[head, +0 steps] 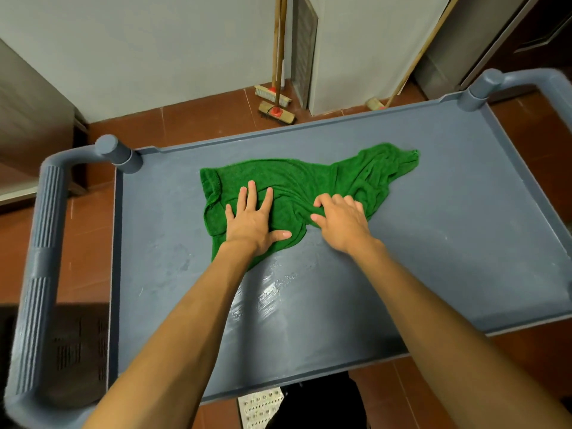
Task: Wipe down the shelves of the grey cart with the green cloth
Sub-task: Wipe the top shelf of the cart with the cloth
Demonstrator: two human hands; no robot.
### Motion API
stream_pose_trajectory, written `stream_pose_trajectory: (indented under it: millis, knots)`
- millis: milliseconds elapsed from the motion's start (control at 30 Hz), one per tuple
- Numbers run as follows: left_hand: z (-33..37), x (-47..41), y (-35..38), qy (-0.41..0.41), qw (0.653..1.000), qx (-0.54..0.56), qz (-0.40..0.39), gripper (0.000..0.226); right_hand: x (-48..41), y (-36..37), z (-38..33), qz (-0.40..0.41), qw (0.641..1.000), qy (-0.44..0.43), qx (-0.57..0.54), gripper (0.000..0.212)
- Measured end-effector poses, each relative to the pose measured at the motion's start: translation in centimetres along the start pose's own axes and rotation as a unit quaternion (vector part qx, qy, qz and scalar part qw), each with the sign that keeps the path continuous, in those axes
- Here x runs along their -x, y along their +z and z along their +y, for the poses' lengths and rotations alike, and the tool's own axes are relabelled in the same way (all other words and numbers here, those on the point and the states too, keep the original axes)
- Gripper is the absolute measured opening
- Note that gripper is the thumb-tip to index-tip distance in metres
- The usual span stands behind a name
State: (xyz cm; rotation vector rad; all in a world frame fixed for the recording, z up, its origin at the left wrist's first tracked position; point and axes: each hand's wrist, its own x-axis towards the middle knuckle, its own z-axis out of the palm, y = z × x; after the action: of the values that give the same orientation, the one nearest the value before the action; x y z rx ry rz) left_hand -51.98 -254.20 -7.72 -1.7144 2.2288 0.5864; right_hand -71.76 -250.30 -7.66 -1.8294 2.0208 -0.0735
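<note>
The green cloth (297, 184) lies rumpled and spread out on the top shelf of the grey cart (448, 243), toward its far middle. My left hand (252, 221) rests flat on the cloth's left part, fingers apart and palm down. My right hand (340, 221) sits on the cloth's near right edge with its fingers curled into the fabric, bunching it. A wet streaked patch shines on the shelf just in front of my hands. The lower shelves are hidden under the top one.
The cart's ribbed handle (40, 274) loops out on the left, and another handle (526, 82) curves at the far right. Two brooms (275, 103) lean against the wall behind the cart, a third (376, 103) further right. The floor is red tile (185, 125).
</note>
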Motion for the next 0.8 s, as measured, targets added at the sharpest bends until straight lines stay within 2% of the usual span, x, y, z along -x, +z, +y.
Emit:
stream_pose_trajectory:
  millis: [467,600,700,800]
  knots:
    - [-0.2,3.2,1.5,-0.005,1.0,0.012,0.008,0.107,4.7,1.8,-0.8,-0.021,1.0,-0.017,-0.014,0.033]
    - [-0.4,4.0,1.9,-0.014,1.0,0.019,0.005,0.107,5.0,1.6,-0.4,-0.054,0.997,-0.039,-0.038,0.035]
    - [-0.8,4.1,1.9,-0.007,1.0,0.019,0.011,0.104,5.5,0.4,0.3,-0.088,0.993,-0.05,-0.06,0.043]
    - [-1.1,3.6,1.9,-0.011,1.0,0.022,0.019,0.102,7.3,-0.3,-0.5,-0.053,0.997,-0.041,-0.032,0.059]
